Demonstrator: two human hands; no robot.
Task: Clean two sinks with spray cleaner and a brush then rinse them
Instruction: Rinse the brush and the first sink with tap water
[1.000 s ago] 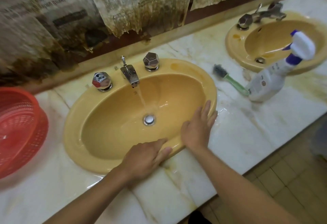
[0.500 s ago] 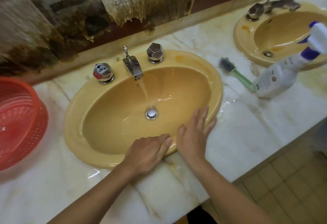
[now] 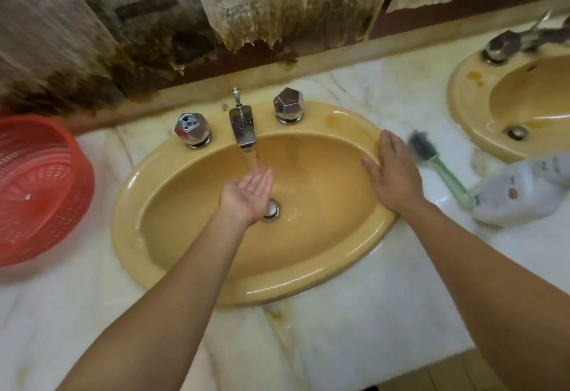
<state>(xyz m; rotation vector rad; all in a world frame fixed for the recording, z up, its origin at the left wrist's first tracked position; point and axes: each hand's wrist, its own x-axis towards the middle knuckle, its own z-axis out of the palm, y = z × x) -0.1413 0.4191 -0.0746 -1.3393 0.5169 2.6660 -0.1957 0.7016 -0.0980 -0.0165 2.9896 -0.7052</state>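
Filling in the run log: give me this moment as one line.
phase: rinse | left hand: cupped under running tap | right hand: flat on sink rim | brush, spray bottle: lying on counter

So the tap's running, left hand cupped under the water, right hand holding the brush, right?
Not quite: in the head view the right hand lies flat on the sink rim, holding nothing; the brush lies on the counter beside it. The tap is running and the left hand is cupped under the water.
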